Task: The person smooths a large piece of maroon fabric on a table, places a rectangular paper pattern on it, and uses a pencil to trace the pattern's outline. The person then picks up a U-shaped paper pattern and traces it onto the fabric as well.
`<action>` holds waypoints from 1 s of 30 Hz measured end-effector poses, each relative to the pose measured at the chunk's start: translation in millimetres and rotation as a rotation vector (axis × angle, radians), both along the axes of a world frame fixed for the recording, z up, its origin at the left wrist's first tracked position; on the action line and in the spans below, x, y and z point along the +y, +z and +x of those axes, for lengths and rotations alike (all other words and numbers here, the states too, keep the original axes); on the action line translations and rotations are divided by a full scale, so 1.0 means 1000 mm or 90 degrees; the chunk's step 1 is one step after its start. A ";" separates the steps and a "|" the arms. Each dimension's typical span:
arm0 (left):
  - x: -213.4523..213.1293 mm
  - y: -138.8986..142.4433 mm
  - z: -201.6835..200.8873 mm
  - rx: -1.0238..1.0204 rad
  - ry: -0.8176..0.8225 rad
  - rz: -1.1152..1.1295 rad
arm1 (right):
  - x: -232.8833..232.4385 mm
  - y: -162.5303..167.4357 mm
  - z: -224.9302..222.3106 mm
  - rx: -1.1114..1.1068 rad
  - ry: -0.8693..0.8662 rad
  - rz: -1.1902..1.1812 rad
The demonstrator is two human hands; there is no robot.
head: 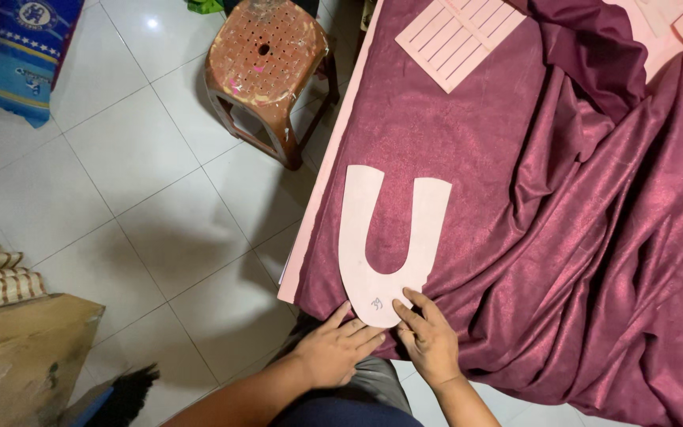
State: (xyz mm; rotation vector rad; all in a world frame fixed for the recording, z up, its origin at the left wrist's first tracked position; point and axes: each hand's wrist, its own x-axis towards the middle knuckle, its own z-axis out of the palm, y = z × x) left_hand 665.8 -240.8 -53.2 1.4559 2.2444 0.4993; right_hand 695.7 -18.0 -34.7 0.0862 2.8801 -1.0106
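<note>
Left hand and right hand lay nearest, both released, fingers flat, pinning rounded end of pale U-shaped pattern. Pattern stretched ahead of grip over maroon fabric on table. Judged: smooth fabric outward, press evenly, stop pattern sliding.

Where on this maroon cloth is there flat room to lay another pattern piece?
Flat cloth lies between the U-shaped template and the lined card. Right of the template it bunches into folds. The near edge is crowded by the left hand and right hand.
</note>
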 end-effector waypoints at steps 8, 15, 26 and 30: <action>-0.023 -0.005 0.001 0.028 0.109 0.198 | 0.014 0.038 -0.009 0.129 -0.064 -0.150; 0.022 0.013 -0.070 0.032 0.263 0.209 | 0.070 0.138 -0.036 0.377 -0.426 -0.274; 0.014 -0.001 -0.113 0.070 0.380 0.040 | 0.097 0.108 -0.079 0.251 -0.335 -0.203; 0.009 0.003 -0.099 0.052 0.395 0.050 | 0.100 0.098 -0.079 0.014 -0.382 -0.082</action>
